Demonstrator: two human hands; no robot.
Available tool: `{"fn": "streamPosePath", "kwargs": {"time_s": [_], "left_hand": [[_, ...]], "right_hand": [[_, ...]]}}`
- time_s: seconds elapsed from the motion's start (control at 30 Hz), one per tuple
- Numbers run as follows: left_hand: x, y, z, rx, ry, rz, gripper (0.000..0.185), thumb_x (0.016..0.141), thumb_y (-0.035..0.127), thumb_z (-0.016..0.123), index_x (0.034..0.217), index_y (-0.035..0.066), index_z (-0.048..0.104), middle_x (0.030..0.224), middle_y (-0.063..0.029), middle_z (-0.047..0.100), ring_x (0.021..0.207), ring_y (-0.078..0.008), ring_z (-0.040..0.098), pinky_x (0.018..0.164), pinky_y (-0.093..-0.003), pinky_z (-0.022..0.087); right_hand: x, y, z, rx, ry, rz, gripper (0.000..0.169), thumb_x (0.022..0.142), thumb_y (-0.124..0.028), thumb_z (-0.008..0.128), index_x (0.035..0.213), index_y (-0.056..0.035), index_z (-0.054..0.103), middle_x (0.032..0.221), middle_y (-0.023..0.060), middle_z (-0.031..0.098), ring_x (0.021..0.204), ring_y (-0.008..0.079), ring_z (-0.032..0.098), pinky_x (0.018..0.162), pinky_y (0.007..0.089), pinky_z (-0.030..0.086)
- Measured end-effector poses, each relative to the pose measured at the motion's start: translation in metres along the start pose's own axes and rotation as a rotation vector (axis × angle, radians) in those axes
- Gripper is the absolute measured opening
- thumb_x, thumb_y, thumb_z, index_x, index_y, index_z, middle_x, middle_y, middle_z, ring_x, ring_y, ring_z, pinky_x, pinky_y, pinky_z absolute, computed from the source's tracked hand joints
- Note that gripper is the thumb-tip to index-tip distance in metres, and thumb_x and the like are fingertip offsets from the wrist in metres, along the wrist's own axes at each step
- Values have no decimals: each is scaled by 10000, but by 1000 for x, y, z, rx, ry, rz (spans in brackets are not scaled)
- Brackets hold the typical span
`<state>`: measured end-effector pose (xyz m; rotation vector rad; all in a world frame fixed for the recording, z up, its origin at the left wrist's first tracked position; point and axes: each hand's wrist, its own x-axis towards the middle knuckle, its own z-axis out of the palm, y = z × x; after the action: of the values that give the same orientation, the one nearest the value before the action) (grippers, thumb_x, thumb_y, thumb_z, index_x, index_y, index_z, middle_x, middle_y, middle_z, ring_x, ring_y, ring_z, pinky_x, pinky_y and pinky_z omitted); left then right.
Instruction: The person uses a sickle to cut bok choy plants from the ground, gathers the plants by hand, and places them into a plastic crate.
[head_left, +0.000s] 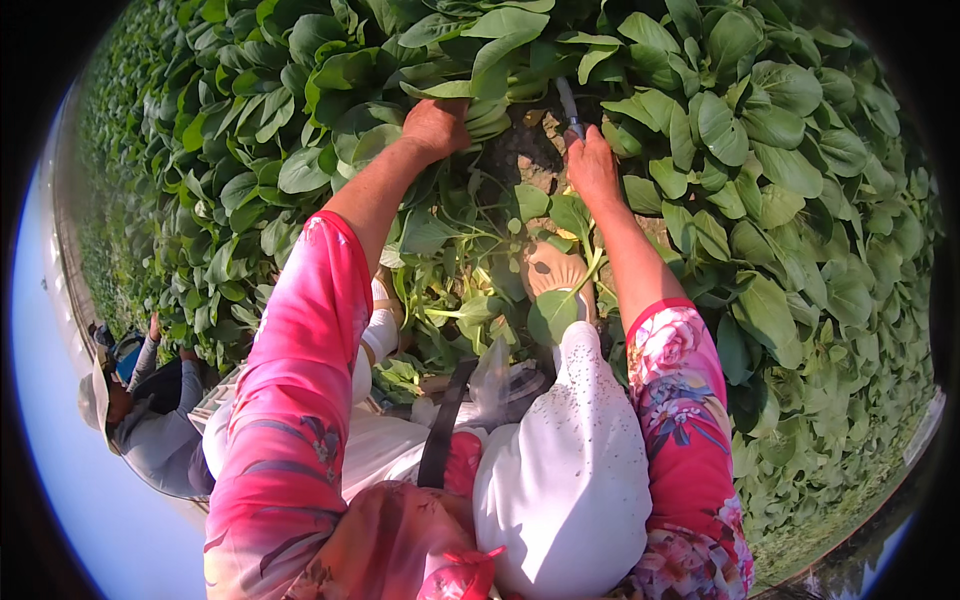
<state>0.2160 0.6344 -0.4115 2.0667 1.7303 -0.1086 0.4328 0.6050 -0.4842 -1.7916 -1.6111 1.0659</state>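
Observation:
My left hand (439, 129) is closed around the pale green stalks of a leafy bok choy plant (489, 116). Its fingertips are partly hidden by the stalks and leaves. In my right hand (592, 166) is the handle of a knife (567, 103), with its grey blade pointing away from me. The blade's tip lies by the leaves, over dark soil (517, 146) between my two hands. Whether the blade touches a plant, I cannot tell.
Dense leafy greens (795, 135) grow on both sides and ahead. Loose leaves and stems (472, 307) lie between my feet, near my tan shoe (555, 266). A person in a hat (161, 442) crouches at the left, beside a light-coloured crate (217, 394).

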Motion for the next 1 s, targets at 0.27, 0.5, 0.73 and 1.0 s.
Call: {"fn": "streamPosePath", "kwargs": {"time_s": [0.27, 0.5, 0.73, 1.0], "left_hand": [[2, 4, -12, -116, -115, 5, 538, 510, 153, 649, 1020, 68, 497, 938, -153, 558, 890, -314, 531, 775, -370, 430], [5, 3, -6, 86, -181, -9, 512, 501, 228, 639, 958, 25, 527, 932, -148, 565, 901, -295, 533, 770, -343, 438], [-5, 4, -8, 48, -141, -26, 777, 509, 303, 681, 1174, 31, 384, 1095, -181, 483, 1029, -301, 461, 875, -343, 368], [-55, 20, -51, -294, -34, -95, 645, 556, 111, 710, 1145, 88, 447, 1014, -125, 552, 913, -262, 541, 828, -321, 410]], "right_hand": [[2, -35, -23, -86, -127, 156, 264, 772, -200, 525, 880, 39, 501, 916, 279, 529, 888, 431, 487, 756, 447, 397], [-12, -37, -37, -98, -112, 87, 195, 809, -158, 502, 881, 16, 455, 822, 257, 551, 826, 424, 513, 664, 465, 413], [-2, -46, -42, -265, -208, -10, 252, 852, -247, 423, 915, -4, 401, 827, 246, 562, 816, 420, 525, 675, 461, 429], [-40, -23, -53, 11, -55, -22, 371, 731, -261, 625, 912, 9, 446, 690, 183, 561, 591, 337, 548, 539, 402, 439]]}}
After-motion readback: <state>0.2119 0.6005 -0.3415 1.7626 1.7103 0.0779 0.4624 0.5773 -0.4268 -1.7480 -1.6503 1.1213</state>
